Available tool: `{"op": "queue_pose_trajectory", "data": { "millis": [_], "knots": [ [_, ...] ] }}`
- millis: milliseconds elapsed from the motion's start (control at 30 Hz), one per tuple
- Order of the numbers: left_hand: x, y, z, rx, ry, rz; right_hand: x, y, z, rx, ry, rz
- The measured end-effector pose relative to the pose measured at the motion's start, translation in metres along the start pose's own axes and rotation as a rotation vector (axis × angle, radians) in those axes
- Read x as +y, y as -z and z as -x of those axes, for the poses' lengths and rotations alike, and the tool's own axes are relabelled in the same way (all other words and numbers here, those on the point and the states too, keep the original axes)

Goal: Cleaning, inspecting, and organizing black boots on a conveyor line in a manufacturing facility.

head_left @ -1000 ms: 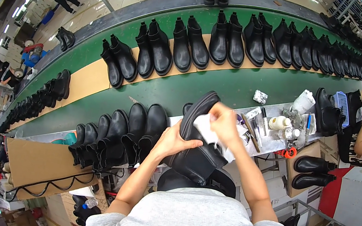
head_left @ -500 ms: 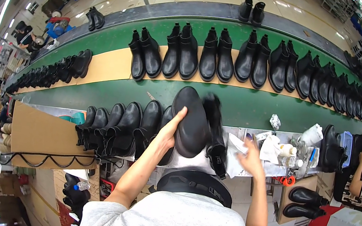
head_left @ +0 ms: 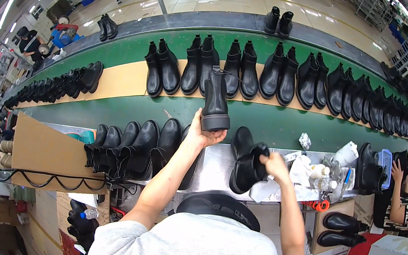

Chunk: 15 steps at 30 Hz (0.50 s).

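My left hand (head_left: 206, 134) grips a black ankle boot (head_left: 216, 100) under its heel and sole. That boot is raised, shaft upward and heel toward me, in front of the far row. A thin dark loop (head_left: 233, 75) sticks out by its top. On the metal bench, a second black ankle boot (head_left: 245, 171) has its toe pointing away from me. My right hand (head_left: 274, 166) is closed at this boot's shaft top; its fingertips are partly hidden. Right of it lie white cloths (head_left: 301, 169).
Several black boots line the cardboard strip (head_left: 122, 75) on the green belt (head_left: 269, 117); more (head_left: 141, 144) stand at bench left. Bottles (head_left: 320, 171), a foil-like ball (head_left: 305, 141) and a blue basket (head_left: 384, 166) sit right. A co-worker's arm (head_left: 399, 207) shows at far right.
My left hand has turned its boot from sole-up to shaft-up and moved it farther away. My right hand has left the white cloth and reached the second boot, which now stands differently.
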<state>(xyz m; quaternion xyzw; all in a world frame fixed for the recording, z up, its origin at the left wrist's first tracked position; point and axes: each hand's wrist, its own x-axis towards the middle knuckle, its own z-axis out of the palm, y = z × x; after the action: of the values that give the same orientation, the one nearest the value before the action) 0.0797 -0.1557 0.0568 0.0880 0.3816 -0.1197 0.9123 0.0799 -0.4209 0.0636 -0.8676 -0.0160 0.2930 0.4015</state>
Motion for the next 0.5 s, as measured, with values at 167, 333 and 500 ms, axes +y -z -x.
{"op": "queue_pose_trajectory", "data": {
  "millis": [167,333,500],
  "knots": [
    [-0.006,-0.002,-0.007,-0.004,0.035,-0.03,-0.007,0.056,-0.03,-0.127,-0.047,-0.605],
    [-0.005,-0.002,0.005,-0.018,0.01,-0.058,-0.028,0.079,-0.025,-0.142,0.013,-0.791],
    [-0.014,0.011,0.016,-0.362,-0.129,0.045,0.017,0.074,-0.03,-0.163,0.195,-1.086]
  ]
}}
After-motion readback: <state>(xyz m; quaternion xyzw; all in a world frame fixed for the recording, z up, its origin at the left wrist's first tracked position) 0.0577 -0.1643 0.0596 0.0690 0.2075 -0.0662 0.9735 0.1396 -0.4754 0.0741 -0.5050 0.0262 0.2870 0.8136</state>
